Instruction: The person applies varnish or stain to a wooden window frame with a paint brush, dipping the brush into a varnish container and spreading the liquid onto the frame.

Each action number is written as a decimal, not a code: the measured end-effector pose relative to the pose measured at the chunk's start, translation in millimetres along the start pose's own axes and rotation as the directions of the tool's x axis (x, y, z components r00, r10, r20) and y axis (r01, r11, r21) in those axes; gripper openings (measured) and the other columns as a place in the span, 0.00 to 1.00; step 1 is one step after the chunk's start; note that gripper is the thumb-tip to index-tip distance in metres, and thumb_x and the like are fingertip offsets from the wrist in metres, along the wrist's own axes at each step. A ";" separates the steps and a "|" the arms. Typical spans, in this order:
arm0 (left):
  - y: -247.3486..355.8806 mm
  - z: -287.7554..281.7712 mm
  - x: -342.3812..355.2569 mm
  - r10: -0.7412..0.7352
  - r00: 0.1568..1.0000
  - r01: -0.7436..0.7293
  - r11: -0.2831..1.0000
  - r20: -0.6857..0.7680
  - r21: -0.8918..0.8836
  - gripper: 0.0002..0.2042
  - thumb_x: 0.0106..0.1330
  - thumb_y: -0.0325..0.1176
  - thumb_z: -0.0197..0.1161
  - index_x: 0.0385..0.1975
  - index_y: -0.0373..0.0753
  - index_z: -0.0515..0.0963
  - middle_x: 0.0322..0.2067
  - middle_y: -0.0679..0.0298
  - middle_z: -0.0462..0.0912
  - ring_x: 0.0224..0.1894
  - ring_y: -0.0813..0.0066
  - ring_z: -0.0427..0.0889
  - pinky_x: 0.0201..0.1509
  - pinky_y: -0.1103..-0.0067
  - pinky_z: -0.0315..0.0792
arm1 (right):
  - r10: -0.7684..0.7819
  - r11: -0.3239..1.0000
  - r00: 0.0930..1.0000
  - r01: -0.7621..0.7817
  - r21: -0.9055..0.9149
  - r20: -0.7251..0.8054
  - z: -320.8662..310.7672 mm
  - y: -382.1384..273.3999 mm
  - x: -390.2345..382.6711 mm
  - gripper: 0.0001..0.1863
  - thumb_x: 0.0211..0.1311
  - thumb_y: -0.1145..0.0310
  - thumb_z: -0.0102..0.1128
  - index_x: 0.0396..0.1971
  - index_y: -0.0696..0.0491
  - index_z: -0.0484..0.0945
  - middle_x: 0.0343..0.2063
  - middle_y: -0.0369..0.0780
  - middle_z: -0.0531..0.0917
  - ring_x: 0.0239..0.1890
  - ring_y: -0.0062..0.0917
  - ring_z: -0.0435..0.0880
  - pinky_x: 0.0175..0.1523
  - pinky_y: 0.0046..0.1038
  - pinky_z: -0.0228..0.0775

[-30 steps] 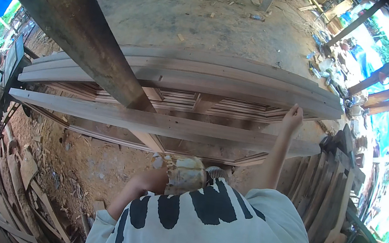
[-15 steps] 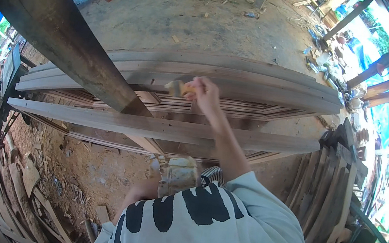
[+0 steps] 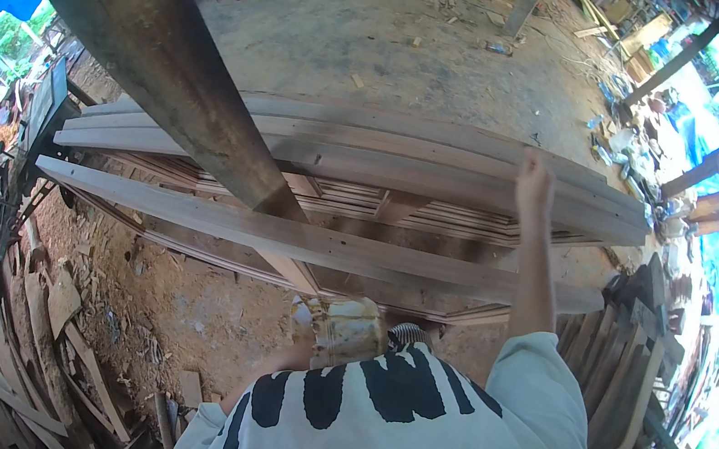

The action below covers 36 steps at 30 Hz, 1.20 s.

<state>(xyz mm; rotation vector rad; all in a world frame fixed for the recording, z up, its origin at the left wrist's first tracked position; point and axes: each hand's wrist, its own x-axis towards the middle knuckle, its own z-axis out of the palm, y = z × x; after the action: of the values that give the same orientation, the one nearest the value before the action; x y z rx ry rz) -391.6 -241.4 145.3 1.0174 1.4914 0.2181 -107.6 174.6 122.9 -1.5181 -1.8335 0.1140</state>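
Note:
Long wooden frames with grooved sides (image 3: 461,156) lie stacked behind a single pale board (image 3: 392,257). My right hand (image 3: 536,178) is raised at the right part of the upper frame stack, fingers closed and slightly blurred; whatever it grips is hidden behind it. A stained tan container (image 3: 344,333) sits at my front, above the white shirt. My left hand (image 3: 299,343) is at the container's left side, mostly hidden by it and blurred, so its fingers cannot be made out.
A thick dark post (image 3: 167,87) slants across the frames at left. Scrap planks (image 3: 22,333) lie at lower left, more boards (image 3: 617,353) at the right. A metal stand (image 3: 10,194) is at far left; behind the frames is a concrete floor (image 3: 356,50) with wood scraps.
My right hand moved left to the middle with a yellow brush half a second ago, and is now back at the right. The brush is no longer visible. The view has shifted slightly.

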 end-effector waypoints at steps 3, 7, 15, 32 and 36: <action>6.1 -0.2 -9.4 0.010 0.998 -0.013 0.999 -0.061 -0.043 0.27 0.60 0.53 0.61 0.53 0.41 0.77 0.49 0.53 0.81 0.51 0.60 0.79 0.54 0.72 0.71 | -0.036 0.962 0.956 -0.046 0.269 0.290 48.0 -86.1 -26.7 0.18 0.71 0.56 0.49 0.36 0.58 0.78 0.26 0.52 0.82 0.28 0.42 0.84 0.35 0.38 0.74; 2.8 -7.2 -2.6 0.064 0.996 -0.067 0.996 -0.056 -0.056 0.26 0.60 0.51 0.62 0.53 0.41 0.77 0.49 0.54 0.81 0.51 0.60 0.79 0.55 0.72 0.70 | -0.012 0.708 0.863 -0.350 0.613 0.506 60.3 -145.5 -37.1 0.22 0.72 0.53 0.49 0.38 0.60 0.78 0.24 0.45 0.83 0.23 0.28 0.84 0.30 0.30 0.75; -1.6 -24.3 -5.3 0.123 0.985 -0.096 0.973 0.117 -0.211 0.26 0.57 0.44 0.67 0.54 0.39 0.75 0.49 0.53 0.81 0.50 0.59 0.79 0.54 0.71 0.71 | 0.025 0.773 0.886 -0.310 0.554 0.462 69.4 -156.1 -30.4 0.21 0.72 0.55 0.49 0.40 0.62 0.77 0.27 0.43 0.83 0.21 0.23 0.83 0.25 0.24 0.75; 25.4 -35.4 11.0 0.317 0.925 -0.347 0.929 0.211 0.127 0.27 0.55 0.37 0.69 0.55 0.39 0.74 0.54 0.55 0.77 0.57 0.63 0.74 0.62 0.75 0.66 | -0.014 0.999 0.995 0.009 0.051 0.098 30.1 -95.4 -5.1 0.20 0.71 0.56 0.46 0.38 0.57 0.79 0.31 0.52 0.83 0.38 0.50 0.81 0.40 0.41 0.74; 17.6 -19.2 10.4 0.681 0.731 -0.675 0.730 -0.039 0.107 0.26 0.57 0.38 0.69 0.56 0.40 0.73 0.53 0.53 0.77 0.56 0.60 0.75 0.62 0.73 0.67 | 0.134 0.989 0.978 -0.122 -0.084 0.162 12.4 -74.9 -4.5 0.18 0.71 0.57 0.47 0.39 0.56 0.80 0.31 0.52 0.82 0.38 0.48 0.82 0.40 0.42 0.73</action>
<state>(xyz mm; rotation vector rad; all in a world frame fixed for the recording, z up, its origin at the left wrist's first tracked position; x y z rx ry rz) -398.9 -215.8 153.9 1.6227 1.1341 0.7307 -175.5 153.1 149.4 -1.7239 -1.8866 0.2454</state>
